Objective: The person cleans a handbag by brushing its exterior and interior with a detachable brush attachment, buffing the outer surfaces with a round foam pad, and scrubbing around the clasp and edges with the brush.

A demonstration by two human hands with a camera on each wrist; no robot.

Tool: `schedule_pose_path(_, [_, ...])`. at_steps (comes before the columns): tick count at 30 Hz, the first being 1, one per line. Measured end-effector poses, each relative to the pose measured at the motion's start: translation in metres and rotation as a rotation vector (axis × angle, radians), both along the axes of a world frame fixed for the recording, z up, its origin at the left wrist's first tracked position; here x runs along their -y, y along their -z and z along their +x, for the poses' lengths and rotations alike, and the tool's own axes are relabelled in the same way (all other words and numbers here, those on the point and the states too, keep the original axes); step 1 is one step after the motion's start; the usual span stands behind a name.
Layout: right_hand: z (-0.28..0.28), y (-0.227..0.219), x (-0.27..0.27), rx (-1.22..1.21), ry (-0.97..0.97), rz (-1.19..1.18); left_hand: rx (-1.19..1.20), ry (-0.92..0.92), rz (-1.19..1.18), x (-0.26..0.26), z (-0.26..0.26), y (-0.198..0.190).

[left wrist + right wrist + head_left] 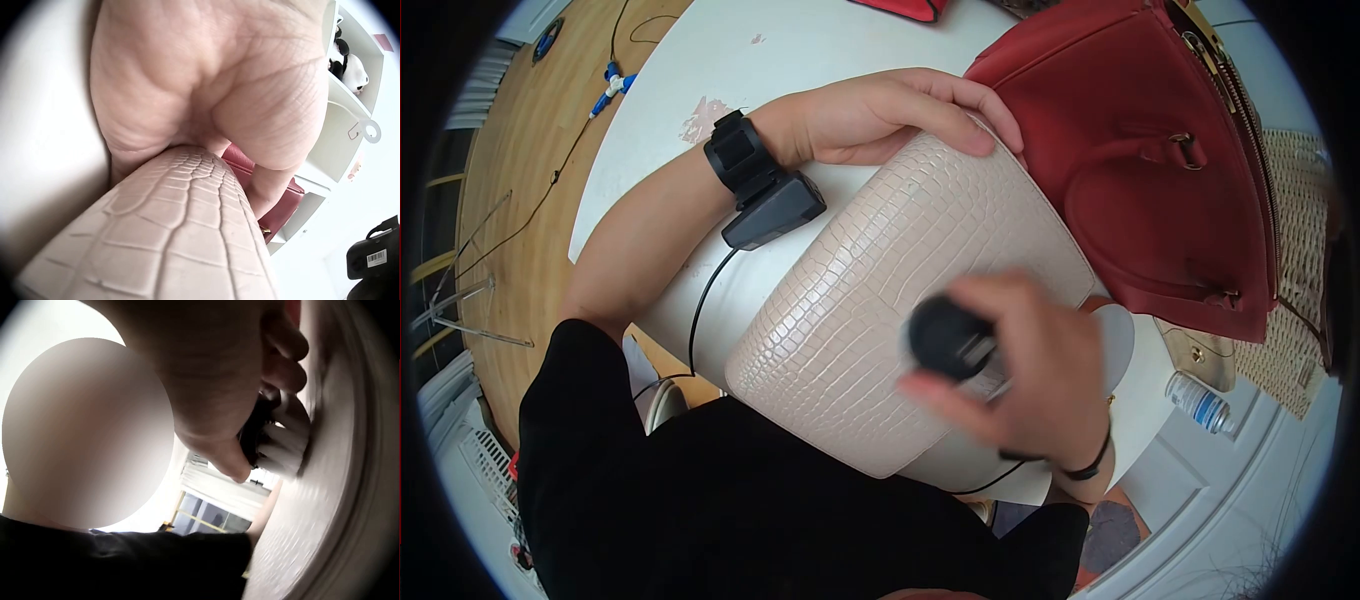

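A beige crocodile-embossed bag [850, 280] lies tilted across the table's front edge and the person's lap. At its far end my left hand [890, 115] grips the edge, thumb on the upper face and fingers around the rim. In the left wrist view, the bag's end runs into the palm [206, 81]. My right hand [1045, 370], blurred, holds a round black-backed brush [948, 338] over the bag's middle. Pale bristles [284, 447] meet the bag's surface in the right wrist view.
A large red handbag [1150, 200] stands at the right, close to the beige bag's far end. Beyond it is a woven straw piece [1290, 270]. A spray can [1197, 402] lies at the right. The white table [665, 75] has peeling patches.
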State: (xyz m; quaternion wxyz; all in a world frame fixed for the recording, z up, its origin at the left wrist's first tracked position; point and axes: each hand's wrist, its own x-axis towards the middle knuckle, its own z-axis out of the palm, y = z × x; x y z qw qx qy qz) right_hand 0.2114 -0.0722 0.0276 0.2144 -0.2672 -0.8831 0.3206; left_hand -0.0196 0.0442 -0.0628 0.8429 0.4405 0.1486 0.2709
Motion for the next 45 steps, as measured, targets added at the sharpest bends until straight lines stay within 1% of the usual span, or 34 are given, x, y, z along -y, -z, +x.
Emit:
schedule_pose_path(2, [0.010, -0.007, -0.013, 0.138, 0.309, 0.096, -0.010, -0.011, 0.003, 0.001, 0.001, -0.001])
schedule_pose_path(3, [0.012, -0.009, -0.014, 0.139, 0.308, 0.097, -0.018, -0.021, 0.005, 0.001, 0.001, -0.001])
schedule_pose_path(5, [0.014, -0.010, -0.018, 0.246, 0.538, 0.348, -0.013, -0.020, 0.015, -0.001, 0.002, 0.000])
schedule_pose_path(6, [0.013, -0.010, -0.016, 0.246, 0.533, 0.347, -0.011, -0.013, 0.021, -0.001, 0.002, 0.001])
schedule_pose_path(8, [0.008, -0.010, -0.004, 0.184, 0.357, 0.156, -0.009, -0.016, 0.004, 0.000, 0.002, 0.001])
schedule_pose_path(9, [0.003, -0.005, 0.002, 0.104, 0.224, 0.135, -0.009, -0.015, -0.011, 0.000, 0.002, 0.000])
schedule_pose_path(11, [-0.010, -0.003, 0.024, 0.137, 0.035, 0.087, -0.012, -0.016, 0.003, 0.000, 0.002, 0.000])
schedule_pose_path(12, [-0.013, -0.003, 0.032, 0.135, 0.038, 0.086, -0.015, -0.012, 0.018, 0.000, 0.002, 0.000])
schedule_pose_path(14, [-0.015, -0.004, 0.043, 0.069, -0.271, -0.124, -0.022, -0.009, 0.039, 0.000, 0.001, 0.000])
schedule_pose_path(15, [-0.012, -0.005, 0.045, 0.087, -0.292, -0.150, -0.028, -0.013, 0.062, -0.001, 0.001, 0.000])
schedule_pose_path(16, [-0.008, -0.008, 0.039, 0.087, -0.292, -0.150, -0.027, -0.013, 0.062, -0.001, 0.001, 0.000])
schedule_pose_path(18, [0.003, -0.015, 0.019, 0.174, -0.144, -0.048, -0.006, -0.016, 0.048, 0.000, 0.001, 0.001])
schedule_pose_path(19, [0.011, -0.012, 0.009, 0.134, -0.049, -0.024, -0.005, -0.017, 0.050, 0.000, 0.002, 0.001])
schedule_pose_path(20, [0.019, -0.015, 0.001, 0.135, -0.049, -0.021, -0.003, -0.020, 0.040, 0.000, 0.002, 0.002])
schedule_pose_path(22, [0.027, -0.022, -0.010, 0.282, 0.265, 0.186, -0.002, -0.026, 0.032, -0.001, 0.002, 0.001])
schedule_pose_path(23, [0.026, -0.024, -0.010, 0.283, 0.263, 0.187, -0.016, -0.026, 0.042, -0.001, 0.002, 0.002])
schedule_pose_path(25, [0.023, -0.026, -0.005, 0.367, 0.425, 0.237, -0.027, -0.030, 0.052, 0.000, 0.002, 0.002])
schedule_pose_path(27, [0.013, -0.020, 0.007, 0.282, 0.231, 0.145, 0.004, -0.012, -0.014, 0.000, 0.002, 0.001])
schedule_pose_path(30, [-0.007, -0.017, 0.034, 0.221, -0.067, 0.056, -0.005, -0.011, 0.028, -0.001, 0.002, 0.001])
schedule_pose_path(31, [-0.008, -0.016, 0.041, 0.222, -0.065, 0.055, -0.004, -0.009, 0.028, -0.001, 0.003, 0.001])
schedule_pose_path(33, [-0.008, -0.013, 0.050, 0.194, -0.335, -0.113, -0.011, -0.007, 0.042, -0.001, 0.002, 0.001])
schedule_pose_path(34, [-0.005, -0.014, 0.046, 0.193, -0.334, -0.112, -0.012, -0.006, 0.042, -0.001, 0.002, 0.000])
schedule_pose_path(36, [0.007, -0.022, 0.025, 0.240, -0.193, -0.101, -0.004, -0.008, 0.011, -0.001, 0.002, 0.000])
schedule_pose_path(37, [0.015, -0.024, 0.013, 0.224, -0.091, -0.067, -0.001, -0.010, 0.014, 0.000, 0.002, 0.001])
schedule_pose_path(39, [0.029, -0.029, -0.002, 0.309, 0.163, 0.014, 0.004, -0.022, 0.001, 0.000, 0.003, 0.002])
schedule_pose_path(40, [0.033, -0.031, -0.005, 0.309, 0.162, 0.017, 0.005, -0.023, 0.004, 0.000, 0.003, 0.001])
schedule_pose_path(42, [0.036, -0.034, -0.009, 0.463, 0.418, 0.332, -0.042, -0.041, 0.047, 0.000, 0.003, -0.001])
schedule_pose_path(43, [0.031, -0.036, -0.005, 0.475, 0.431, 0.361, -0.040, -0.044, 0.048, 0.001, 0.003, -0.001])
schedule_pose_path(44, [0.029, -0.035, 0.000, 0.409, 0.330, 0.335, -0.023, -0.035, 0.026, 0.001, 0.003, 0.000])
schedule_pose_path(45, [0.025, -0.036, 0.005, 0.396, 0.141, 0.162, -0.008, -0.025, 0.003, 0.000, 0.003, 0.000])
